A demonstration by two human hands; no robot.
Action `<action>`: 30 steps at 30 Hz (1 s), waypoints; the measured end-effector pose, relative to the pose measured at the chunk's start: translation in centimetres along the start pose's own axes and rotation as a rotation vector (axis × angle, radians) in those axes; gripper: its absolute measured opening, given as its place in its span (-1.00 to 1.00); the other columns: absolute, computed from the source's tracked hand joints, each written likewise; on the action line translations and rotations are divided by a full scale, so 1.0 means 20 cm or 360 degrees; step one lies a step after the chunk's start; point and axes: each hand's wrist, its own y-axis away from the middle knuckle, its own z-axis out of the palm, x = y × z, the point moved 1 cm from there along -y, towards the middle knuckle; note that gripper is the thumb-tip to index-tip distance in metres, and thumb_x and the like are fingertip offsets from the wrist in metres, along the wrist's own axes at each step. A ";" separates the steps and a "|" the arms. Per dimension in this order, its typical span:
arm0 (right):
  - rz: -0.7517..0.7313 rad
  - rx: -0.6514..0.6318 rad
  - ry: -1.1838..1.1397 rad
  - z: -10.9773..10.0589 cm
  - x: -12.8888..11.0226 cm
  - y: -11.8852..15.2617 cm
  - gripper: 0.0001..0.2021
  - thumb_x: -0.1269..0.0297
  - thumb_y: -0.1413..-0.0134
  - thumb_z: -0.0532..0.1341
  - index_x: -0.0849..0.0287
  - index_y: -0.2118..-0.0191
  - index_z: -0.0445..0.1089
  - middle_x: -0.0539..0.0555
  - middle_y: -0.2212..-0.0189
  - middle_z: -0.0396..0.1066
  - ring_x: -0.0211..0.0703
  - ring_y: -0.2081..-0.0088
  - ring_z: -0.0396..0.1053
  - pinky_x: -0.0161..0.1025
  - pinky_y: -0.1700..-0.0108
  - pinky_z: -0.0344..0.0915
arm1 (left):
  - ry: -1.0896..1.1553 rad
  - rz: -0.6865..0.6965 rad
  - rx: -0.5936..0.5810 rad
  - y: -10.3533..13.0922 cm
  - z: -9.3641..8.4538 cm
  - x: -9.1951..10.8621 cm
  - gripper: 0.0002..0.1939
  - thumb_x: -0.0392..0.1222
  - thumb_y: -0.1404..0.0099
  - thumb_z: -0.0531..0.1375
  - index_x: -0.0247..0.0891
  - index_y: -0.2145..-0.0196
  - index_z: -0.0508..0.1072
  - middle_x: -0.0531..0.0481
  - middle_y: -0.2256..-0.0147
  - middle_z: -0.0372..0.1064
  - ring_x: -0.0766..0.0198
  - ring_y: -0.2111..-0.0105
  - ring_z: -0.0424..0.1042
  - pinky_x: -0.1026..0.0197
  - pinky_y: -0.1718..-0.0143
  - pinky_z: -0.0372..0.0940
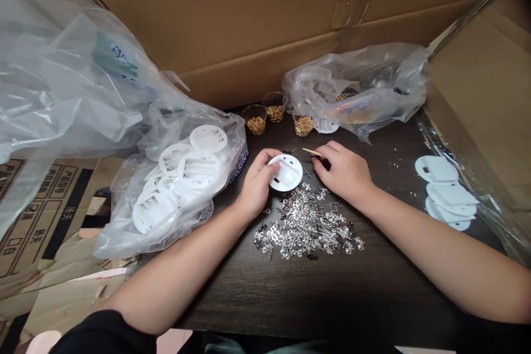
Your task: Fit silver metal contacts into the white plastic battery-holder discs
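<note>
Dark table (232,287), lower centre: with the left hand (258,182) I pinch a white disc (289,173), mid-frame, by its edge, apparently keeping its face exposed; my right hand (342,168) grips a thin stick (310,151); metal pieces (309,224) lie below, presumably for easy reach.

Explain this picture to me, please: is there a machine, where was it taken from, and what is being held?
There is no machine, just a person's two bare hands. One camera worn on the head took this single picture, looking forward and down. The left hand holds a white, round plastic disc with openings; the right hand pinches a thin, pale yellow stick. Between the forearms, on the dark brown table, lies a heap of small silvery metal parts. Beyond the hands stand clear plastic cups of small gold-coloured pieces. More white discs show at a clear plastic bag on the left, and flat white pieces lie overlapping on the right.
</note>
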 end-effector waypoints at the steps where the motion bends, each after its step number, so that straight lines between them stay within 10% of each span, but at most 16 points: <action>1: 0.0015 -0.0008 -0.0003 0.00 0.00 0.00 -0.87 0.25 -0.25 0.23 0.13 0.21 0.53 0.06 0.26 0.48 -0.14 0.33 0.39 -0.21 0.45 0.01 | 0.0020 -0.0020 0.0008 0.00 0.01 0.00 -0.77 -0.05 -0.30 0.26 -0.21 0.15 0.41 0.06 0.34 0.45 0.38 0.46 0.38 0.33 0.45 0.31; 9: 0.0141 -0.0003 -0.0016 -0.01 0.00 -0.02 -0.88 0.26 -0.24 0.26 0.17 0.22 0.52 0.09 0.25 0.50 -0.11 0.34 0.39 -0.20 0.43 0.00 | 0.0060 -0.0002 0.0041 0.00 0.04 0.02 -0.49 -0.10 -0.15 0.45 -0.16 0.23 0.15 0.14 0.35 0.44 0.42 0.45 0.45 0.35 0.42 0.41; 16: 0.0129 -0.0088 0.0010 -0.01 0.00 -0.02 -0.87 0.25 -0.32 0.23 0.16 0.23 0.49 0.08 0.21 0.49 -0.11 0.33 0.39 -0.21 0.41 -0.03 | -0.0073 0.0048 0.0036 0.00 0.04 0.05 -0.51 -0.13 -0.14 0.45 -0.23 0.03 0.41 -0.02 0.14 0.51 0.33 0.21 0.51 0.30 0.17 0.48; 22: 0.0098 -0.0021 -0.0139 0.00 0.01 -0.02 -0.91 0.27 -0.33 0.21 0.16 0.19 0.43 0.11 0.14 0.49 -0.09 0.29 0.41 -0.20 0.40 0.05 | -0.0048 -0.0019 0.0014 0.01 0.03 0.03 -0.61 -0.08 -0.20 0.41 -0.21 0.26 0.25 0.12 0.35 0.44 0.39 0.44 0.48 0.31 0.37 0.44; 30: -0.0144 0.0272 -0.0743 0.01 0.01 -0.01 -0.99 0.37 -0.28 0.25 0.15 0.22 0.43 0.02 0.36 0.51 -0.23 0.41 0.38 -0.24 0.36 0.20 | 0.0259 0.0041 -0.0083 0.00 0.03 0.02 -0.64 -0.15 -0.33 0.25 -0.10 0.01 0.19 0.09 0.29 0.49 0.23 0.41 0.60 0.30 0.56 0.42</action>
